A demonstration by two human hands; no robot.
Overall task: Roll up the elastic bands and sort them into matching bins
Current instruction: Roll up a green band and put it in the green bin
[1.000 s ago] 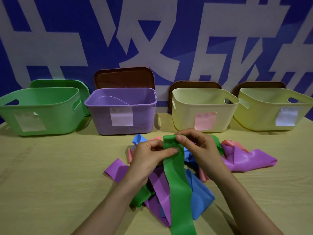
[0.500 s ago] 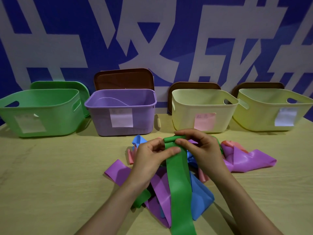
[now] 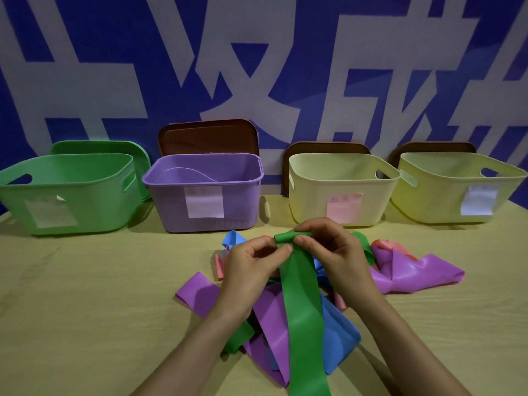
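green band (image 3: 303,304) end pinched in both grips, left hand (image 3: 251,270) and right hand (image 3: 334,252), over the band pile (image 3: 414,272)

The table (image 3: 85,310) carries four bins (image 3: 168,207) and a heap of bands (image 3: 414,274).

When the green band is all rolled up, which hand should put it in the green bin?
Probably the left hand: it pinches the green band, and the green bin stands on its side.
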